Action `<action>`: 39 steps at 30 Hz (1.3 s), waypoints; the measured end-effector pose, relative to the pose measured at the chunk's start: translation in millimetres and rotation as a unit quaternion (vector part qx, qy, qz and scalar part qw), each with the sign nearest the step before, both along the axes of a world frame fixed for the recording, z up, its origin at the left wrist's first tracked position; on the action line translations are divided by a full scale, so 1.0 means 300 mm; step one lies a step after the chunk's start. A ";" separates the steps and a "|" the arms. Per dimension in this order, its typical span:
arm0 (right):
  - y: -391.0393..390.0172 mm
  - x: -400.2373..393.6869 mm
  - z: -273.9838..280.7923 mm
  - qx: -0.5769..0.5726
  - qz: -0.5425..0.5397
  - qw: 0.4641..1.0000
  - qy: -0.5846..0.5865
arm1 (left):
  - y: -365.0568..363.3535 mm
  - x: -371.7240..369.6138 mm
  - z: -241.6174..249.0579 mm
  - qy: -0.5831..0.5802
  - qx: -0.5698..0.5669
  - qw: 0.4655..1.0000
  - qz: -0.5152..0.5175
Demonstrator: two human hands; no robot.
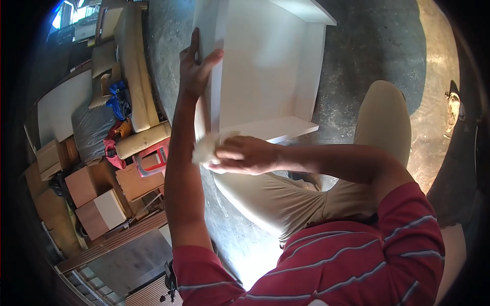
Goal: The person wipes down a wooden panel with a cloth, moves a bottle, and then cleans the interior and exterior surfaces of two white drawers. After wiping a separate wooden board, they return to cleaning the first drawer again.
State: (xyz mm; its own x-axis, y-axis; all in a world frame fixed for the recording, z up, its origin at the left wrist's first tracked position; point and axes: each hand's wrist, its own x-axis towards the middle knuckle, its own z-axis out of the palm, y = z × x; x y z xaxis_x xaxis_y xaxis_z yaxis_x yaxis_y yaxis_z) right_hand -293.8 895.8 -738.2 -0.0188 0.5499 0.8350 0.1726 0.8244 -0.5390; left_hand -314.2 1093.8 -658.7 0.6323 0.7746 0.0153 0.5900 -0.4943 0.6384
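Observation:
A white open box-like panel unit (pixel 265 71) stands on the floor at the top centre. My left hand (pixel 198 66) rests against its left side panel, with thumb and fingers spread over the edge. Near the unit's lower left corner, my right hand (pixel 247 154) is closed around a pale, crumpled cloth (pixel 205 148). The cloth is slightly blurred and lies beside the panel's lower end, just right of my left forearm. Whether it touches the panel cannot be made out.
Cardboard boxes (pixel 102 214), a red plastic stool (pixel 153 158), a blue bag (pixel 119 100) and long padded pieces (pixel 133 66) are piled at the left. My bent legs (pixel 385 117) are below and right of the unit, on the concrete floor (pixel 375 46).

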 end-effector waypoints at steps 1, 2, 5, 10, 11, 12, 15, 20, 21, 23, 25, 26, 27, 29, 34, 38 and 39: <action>0.008 -0.009 -0.009 0.035 0.003 0.999 0.030 | -0.002 -0.003 0.000 0.008 -0.011 1.000 0.013; 0.024 0.016 -0.044 0.002 0.021 1.000 0.009 | -0.002 -0.003 -0.003 0.008 -0.011 1.000 0.014; 0.164 0.065 -0.130 -0.156 0.043 0.969 0.188 | 0.004 -0.007 -0.009 0.010 -0.008 1.000 0.021; 0.296 0.318 -0.088 -0.081 -0.294 0.912 0.276 | -0.027 0.019 -0.004 0.024 0.022 0.999 0.027; 0.271 0.330 -0.080 -0.061 -0.293 0.915 0.270 | -0.023 0.019 0.000 0.023 0.023 0.999 0.031; 0.233 0.324 -0.052 -0.025 -0.256 0.939 0.230 | -0.017 0.018 0.001 0.019 0.012 0.999 0.039; 0.093 0.194 -0.028 0.039 -0.122 0.980 0.154 | -0.029 0.012 0.008 -0.045 -0.076 0.996 0.026; 0.143 0.123 -0.016 0.101 -0.199 0.972 0.074 | -0.034 0.023 -0.001 -0.145 -0.169 0.975 0.003; 0.186 0.179 -0.017 0.088 -0.212 0.972 0.057 | -0.069 0.041 0.015 -0.161 -0.199 0.966 0.034; 0.291 0.267 0.003 0.039 -0.300 0.942 0.146 | -0.063 0.032 0.008 -0.198 -0.236 0.951 0.030; 0.402 0.404 0.011 0.025 -0.392 0.908 0.148 | -0.031 0.008 -0.017 -0.147 -0.157 0.976 0.031; 0.457 0.473 0.023 0.041 -0.404 0.899 0.162 | -0.018 0.003 -0.026 -0.151 -0.155 0.976 0.023; 0.510 0.539 0.032 0.010 -0.426 0.887 0.177 | -0.007 0.002 -0.034 -0.135 -0.141 0.981 0.012; 0.606 0.680 0.048 -0.027 -0.464 0.867 0.178 | 0.004 -0.004 -0.037 -0.092 -0.114 0.989 0.007; 0.816 1.031 -0.091 -0.090 -0.617 0.781 -0.030 | -0.067 0.034 0.010 0.003 0.005 0.999 0.041; 0.455 1.016 0.282 -0.263 -0.379 0.809 0.364 | -0.098 0.046 0.027 0.052 0.059 0.996 0.029; 0.425 1.000 0.322 -0.278 -0.231 0.792 0.492 | -0.104 0.049 0.028 0.053 0.057 0.997 0.027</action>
State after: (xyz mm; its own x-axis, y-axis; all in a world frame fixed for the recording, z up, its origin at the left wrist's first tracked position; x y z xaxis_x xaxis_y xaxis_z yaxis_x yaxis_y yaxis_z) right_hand 6.2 1023.4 -641.7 0.8013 0.5959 -0.0526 -0.3423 0.3846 -0.8573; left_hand -299.4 1062.6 -650.1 0.5921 0.8048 0.0404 0.6796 -0.5257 0.5117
